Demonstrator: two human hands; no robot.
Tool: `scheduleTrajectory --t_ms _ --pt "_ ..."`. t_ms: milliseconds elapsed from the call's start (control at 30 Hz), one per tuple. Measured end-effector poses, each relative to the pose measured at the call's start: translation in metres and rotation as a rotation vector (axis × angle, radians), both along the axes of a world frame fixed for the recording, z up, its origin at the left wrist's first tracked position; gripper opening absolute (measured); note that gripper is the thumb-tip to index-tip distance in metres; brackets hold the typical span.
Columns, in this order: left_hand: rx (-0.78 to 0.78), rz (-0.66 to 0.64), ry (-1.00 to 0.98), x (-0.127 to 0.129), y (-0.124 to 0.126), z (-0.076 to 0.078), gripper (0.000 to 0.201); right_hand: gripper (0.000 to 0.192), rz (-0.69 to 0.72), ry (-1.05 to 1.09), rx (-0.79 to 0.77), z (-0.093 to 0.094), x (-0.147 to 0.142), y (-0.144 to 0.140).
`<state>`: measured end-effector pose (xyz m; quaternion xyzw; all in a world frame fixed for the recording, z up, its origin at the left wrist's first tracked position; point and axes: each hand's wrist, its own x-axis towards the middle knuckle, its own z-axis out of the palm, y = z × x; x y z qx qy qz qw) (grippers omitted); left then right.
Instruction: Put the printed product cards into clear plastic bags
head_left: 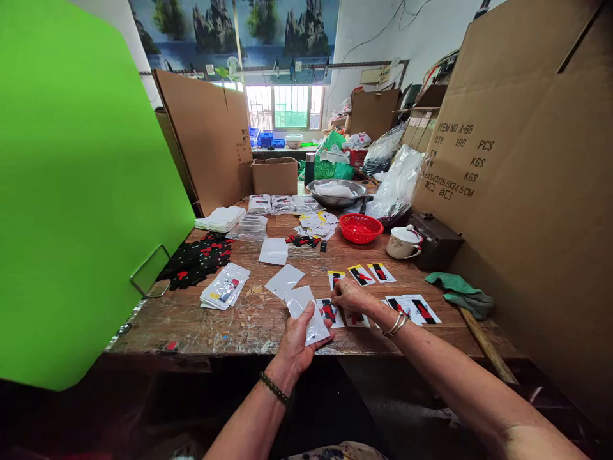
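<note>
White and glossy, the packet (317,329) lay nearer the wearer than the red basket (361,229) and to its left, held between thumb and fingers of the left hand (297,335). The right hand (352,297), directly on the near side of the basket, had its fingertips drawn narrow at a yellow-topped card (336,276); whether they gripped it could not be told.

The likeliest trouble seemed a dragged card: the right forearm and its bangles (395,324) crossed the lower row of cards (424,310), nearer the wearer than the basket, and a low sweep might have pushed them askew. The packet — thin and held close to the bench's (249,329) front edge — could have slid off had the thumb eased. Left of the basket, loose white sheets (284,281) lay near the left hand, where a knuckle could have scattered them.

Farther left of the basket, a pile of filled sleeves (225,287) leaned unevenly and might have slipped if bumped. Just right of the basket, the lidded mug (405,243) looked a lesser worry — well clear of both hands.
</note>
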<state>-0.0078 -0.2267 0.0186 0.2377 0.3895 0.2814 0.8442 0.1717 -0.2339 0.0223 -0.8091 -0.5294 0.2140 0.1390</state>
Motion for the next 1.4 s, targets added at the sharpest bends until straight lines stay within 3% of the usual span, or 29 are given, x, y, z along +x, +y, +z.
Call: scheduleTrajectory --t_ms 333,533,700,800,967,1167,1400 --pt "0.005 -0.036 -0.010 -0.003 0.001 -0.002 0.018 0.016 -0.015 0.114 0.123 -0.001 -0.010 -0.002" --pt "0.008 -0.041 -0.015 -0.003 0.001 -0.005 0.019 0.046 -0.121 0.342 0.075 0.002 -0.026 -0.002" --pt "-0.022 0.000 -0.075 -0.009 0.008 -0.005 0.018 0.033 -0.173 0.421 0.090 0.012 -0.030 -0.008" --pt "-0.047 0.128 -0.149 -0.017 0.018 -0.002 0.016 0.028 -0.152 0.634 0.186 0.016 -0.031 -0.022" --pt "-0.114 0.258 -0.227 -0.027 0.027 0.002 0.019 0.053 -0.060 1.137 0.300 0.007 -0.057 -0.051" --pt "-0.121 0.293 -0.278 -0.025 0.022 -0.002 0.020 0.074 -0.118 1.276 0.326 -0.007 -0.097 -0.064" --pt "-0.137 0.228 -0.287 -0.024 0.012 -0.005 0.024 0.080 -0.138 1.423 0.297 -0.011 -0.100 -0.057"
